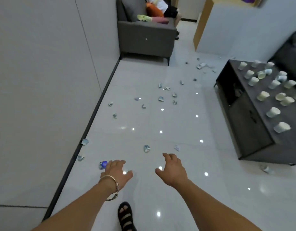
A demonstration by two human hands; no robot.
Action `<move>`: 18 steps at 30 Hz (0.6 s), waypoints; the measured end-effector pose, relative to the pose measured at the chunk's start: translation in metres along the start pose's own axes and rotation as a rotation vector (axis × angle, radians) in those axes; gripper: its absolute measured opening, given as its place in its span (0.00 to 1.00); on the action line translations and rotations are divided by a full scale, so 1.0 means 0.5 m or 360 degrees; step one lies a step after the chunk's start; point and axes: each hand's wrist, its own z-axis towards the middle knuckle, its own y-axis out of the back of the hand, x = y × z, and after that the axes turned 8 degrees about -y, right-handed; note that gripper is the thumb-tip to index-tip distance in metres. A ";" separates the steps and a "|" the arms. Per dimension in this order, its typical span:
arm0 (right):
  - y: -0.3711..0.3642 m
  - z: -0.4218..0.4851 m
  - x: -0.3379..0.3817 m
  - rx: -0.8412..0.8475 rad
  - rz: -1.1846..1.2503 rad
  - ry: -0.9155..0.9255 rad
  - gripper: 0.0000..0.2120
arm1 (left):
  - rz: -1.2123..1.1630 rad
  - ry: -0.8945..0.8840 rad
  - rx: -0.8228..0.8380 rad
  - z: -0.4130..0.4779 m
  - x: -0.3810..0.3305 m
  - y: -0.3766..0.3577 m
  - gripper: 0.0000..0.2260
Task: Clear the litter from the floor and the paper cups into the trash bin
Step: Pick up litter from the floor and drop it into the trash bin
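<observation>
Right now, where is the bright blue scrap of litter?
In the head view, the bright blue scrap lies on the floor at lower left, just left of the left hand, near the dark skirting.

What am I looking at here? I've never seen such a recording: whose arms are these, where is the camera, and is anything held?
No machine here: one camera, worn on a person's head, looks forward and down at their own bare arms. The left hand, bangle at its wrist, and the right hand reach over the glossy floor, fingers relaxed, holding nothing. Crumpled litter is scattered on the floor; paper cups crowd the dark cabinet on the right. No trash bin shows.
</observation>
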 end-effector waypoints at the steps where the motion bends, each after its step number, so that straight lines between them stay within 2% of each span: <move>1: 0.021 0.015 -0.018 -0.0017 0.0002 -0.0048 0.36 | 0.0017 -0.0033 0.0015 0.029 -0.020 0.003 0.28; 8: 0.147 0.145 -0.117 -0.0083 0.0006 -0.0260 0.36 | 0.0031 -0.0168 0.0124 0.221 -0.157 0.039 0.30; 15: 0.230 0.277 -0.230 -0.0043 0.0095 -0.0276 0.32 | 0.0048 -0.0153 0.0225 0.367 -0.310 0.044 0.27; 18: 0.282 0.357 -0.302 0.0011 0.0040 -0.0291 0.35 | 0.0020 -0.0086 0.0222 0.426 -0.391 0.027 0.29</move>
